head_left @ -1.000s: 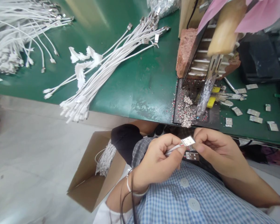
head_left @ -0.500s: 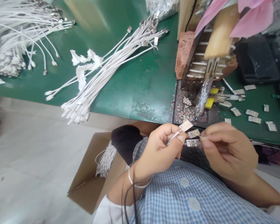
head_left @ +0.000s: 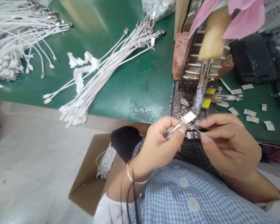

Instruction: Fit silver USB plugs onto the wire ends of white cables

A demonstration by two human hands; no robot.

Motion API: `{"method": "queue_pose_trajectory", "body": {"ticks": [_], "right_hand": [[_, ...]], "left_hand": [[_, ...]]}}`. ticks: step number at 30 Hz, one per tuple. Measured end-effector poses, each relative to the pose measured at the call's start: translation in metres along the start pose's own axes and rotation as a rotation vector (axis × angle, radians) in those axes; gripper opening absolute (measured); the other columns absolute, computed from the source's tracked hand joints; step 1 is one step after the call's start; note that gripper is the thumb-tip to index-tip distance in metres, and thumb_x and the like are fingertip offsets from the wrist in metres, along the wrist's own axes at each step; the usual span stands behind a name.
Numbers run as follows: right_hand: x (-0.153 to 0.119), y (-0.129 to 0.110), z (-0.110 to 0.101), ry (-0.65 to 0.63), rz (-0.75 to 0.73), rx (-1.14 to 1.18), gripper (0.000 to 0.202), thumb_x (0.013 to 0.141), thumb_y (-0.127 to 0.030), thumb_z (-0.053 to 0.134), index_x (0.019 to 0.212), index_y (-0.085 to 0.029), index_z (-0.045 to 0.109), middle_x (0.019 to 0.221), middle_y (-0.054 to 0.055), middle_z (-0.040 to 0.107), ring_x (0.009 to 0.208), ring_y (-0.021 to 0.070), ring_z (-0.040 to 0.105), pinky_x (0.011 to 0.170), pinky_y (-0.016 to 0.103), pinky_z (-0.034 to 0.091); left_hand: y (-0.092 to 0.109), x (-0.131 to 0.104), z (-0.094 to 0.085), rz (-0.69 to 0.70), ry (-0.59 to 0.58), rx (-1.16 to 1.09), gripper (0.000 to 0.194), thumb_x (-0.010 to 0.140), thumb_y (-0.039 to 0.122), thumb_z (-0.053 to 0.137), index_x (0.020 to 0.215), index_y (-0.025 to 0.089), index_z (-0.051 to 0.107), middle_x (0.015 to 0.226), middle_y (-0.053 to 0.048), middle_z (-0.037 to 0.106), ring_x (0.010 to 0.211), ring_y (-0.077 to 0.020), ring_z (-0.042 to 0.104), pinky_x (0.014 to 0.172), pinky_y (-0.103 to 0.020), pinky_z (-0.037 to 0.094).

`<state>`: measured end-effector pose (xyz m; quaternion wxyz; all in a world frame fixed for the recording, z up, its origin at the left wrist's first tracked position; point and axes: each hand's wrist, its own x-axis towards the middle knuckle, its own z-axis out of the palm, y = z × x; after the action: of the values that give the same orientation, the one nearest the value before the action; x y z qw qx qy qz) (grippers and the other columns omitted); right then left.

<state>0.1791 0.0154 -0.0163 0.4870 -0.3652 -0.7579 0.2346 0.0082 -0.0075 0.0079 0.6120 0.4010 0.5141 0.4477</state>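
My left hand (head_left: 162, 141) is closed on white cables, whose ends fan out to the right with small metal connectors. The uppermost connector (head_left: 188, 117) touches or nearly touches the tip of the soldering iron (head_left: 200, 90). Another connector (head_left: 193, 135) sticks out below it. Short coloured wires show between cable and connector. My right hand (head_left: 231, 143) pinches a thin pale wire (head_left: 197, 130), probably solder, whose end lies among the connectors. One of its fingers is at the middle connector, which is partly hidden.
A bundle of white cables (head_left: 107, 68) lies on the green table (head_left: 151, 90), with a larger pile (head_left: 9, 46) at far left. Bricks (head_left: 180, 56) and a metal coil flank the iron. Loose connectors (head_left: 252, 119) lie right. A cardboard box (head_left: 86, 186) holding cables stands below.
Both hands have risen slightly in view, and the uppermost connector has come up to the iron's tip. My right index finger has lifted away from the thumb, towards the middle connector.
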Motion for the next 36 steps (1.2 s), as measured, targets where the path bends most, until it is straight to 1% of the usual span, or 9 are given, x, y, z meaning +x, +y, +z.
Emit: {"method": "queue_pose_trajectory", "body": {"ticks": [3, 6, 12, 18, 22, 26, 30, 36], "right_hand": [[0.003, -0.001, 0.000, 0.005, 0.007, 0.019, 0.018, 0.081, -0.005, 0.062, 0.086, -0.022, 0.058, 0.096, 0.003, 0.065, 0.087, 0.0168, 0.064, 0.075, 0.035, 0.054], [0.006, 0.000, -0.001, -0.008, 0.032, 0.099, 0.020, 0.079, -0.004, 0.064, 0.085, -0.022, 0.060, 0.095, 0.004, 0.065, 0.088, 0.0176, 0.063, 0.074, 0.034, 0.054], [0.010, -0.003, -0.004, -0.041, 0.111, 0.178, 0.019, 0.081, -0.004, 0.063, 0.084, -0.022, 0.061, 0.097, 0.002, 0.064, 0.091, 0.0157, 0.062, 0.077, 0.032, 0.056], [0.012, -0.009, -0.003, -0.023, 0.227, 0.247, 0.020, 0.081, -0.001, 0.064, 0.081, -0.021, 0.062, 0.098, 0.002, 0.063, 0.093, 0.0148, 0.061, 0.079, 0.031, 0.055], [0.012, -0.009, -0.004, -0.022, 0.224, 0.251, 0.022, 0.080, 0.000, 0.064, 0.081, -0.022, 0.062, 0.096, 0.003, 0.063, 0.092, 0.0163, 0.061, 0.078, 0.032, 0.055], [0.012, -0.008, -0.004, -0.029, 0.205, 0.245, 0.024, 0.080, 0.000, 0.063, 0.083, -0.023, 0.063, 0.096, 0.003, 0.063, 0.092, 0.0174, 0.061, 0.077, 0.033, 0.055], [0.013, -0.011, -0.003, -0.011, 0.247, 0.252, 0.022, 0.080, 0.000, 0.064, 0.082, -0.022, 0.063, 0.097, 0.003, 0.062, 0.093, 0.0163, 0.060, 0.080, 0.033, 0.054], [0.013, -0.015, -0.003, -0.013, 0.265, 0.250, 0.023, 0.081, 0.000, 0.062, 0.081, -0.023, 0.062, 0.096, 0.002, 0.062, 0.092, 0.0158, 0.060, 0.078, 0.032, 0.054]], "left_hand": [[0.003, 0.001, 0.000, 0.010, 0.002, 0.010, 0.019, 0.091, 0.026, 0.058, 0.075, 0.018, 0.051, 0.049, 0.007, 0.050, 0.042, -0.0044, 0.038, 0.042, -0.015, 0.030], [0.005, 0.002, 0.000, 0.006, 0.012, 0.022, 0.020, 0.091, 0.026, 0.057, 0.073, 0.019, 0.051, 0.050, 0.006, 0.050, 0.042, -0.0050, 0.039, 0.042, -0.016, 0.031], [0.008, 0.003, 0.001, 0.007, 0.030, 0.022, 0.022, 0.090, 0.029, 0.061, 0.072, 0.019, 0.053, 0.050, 0.006, 0.050, 0.042, -0.0053, 0.038, 0.042, -0.018, 0.031], [0.005, 0.002, 0.001, 0.029, 0.011, 0.011, 0.020, 0.092, 0.025, 0.058, 0.074, 0.019, 0.052, 0.051, 0.006, 0.050, 0.043, -0.0050, 0.038, 0.042, -0.017, 0.029], [0.004, 0.002, 0.000, 0.044, 0.008, 0.006, 0.018, 0.092, 0.023, 0.058, 0.075, 0.019, 0.052, 0.051, 0.006, 0.050, 0.043, -0.0051, 0.038, 0.042, -0.017, 0.029], [0.005, 0.002, 0.001, 0.044, 0.013, 0.016, 0.021, 0.092, 0.024, 0.058, 0.073, 0.019, 0.050, 0.050, 0.006, 0.049, 0.043, -0.0051, 0.038, 0.042, -0.017, 0.029], [0.006, 0.002, 0.000, 0.042, 0.018, 0.018, 0.021, 0.092, 0.024, 0.058, 0.073, 0.019, 0.051, 0.051, 0.006, 0.050, 0.043, -0.0054, 0.038, 0.042, -0.018, 0.030], [0.007, 0.001, 0.001, 0.036, 0.018, 0.019, 0.020, 0.092, 0.024, 0.057, 0.073, 0.019, 0.052, 0.051, 0.006, 0.050, 0.043, -0.0056, 0.038, 0.041, -0.018, 0.029]]}}
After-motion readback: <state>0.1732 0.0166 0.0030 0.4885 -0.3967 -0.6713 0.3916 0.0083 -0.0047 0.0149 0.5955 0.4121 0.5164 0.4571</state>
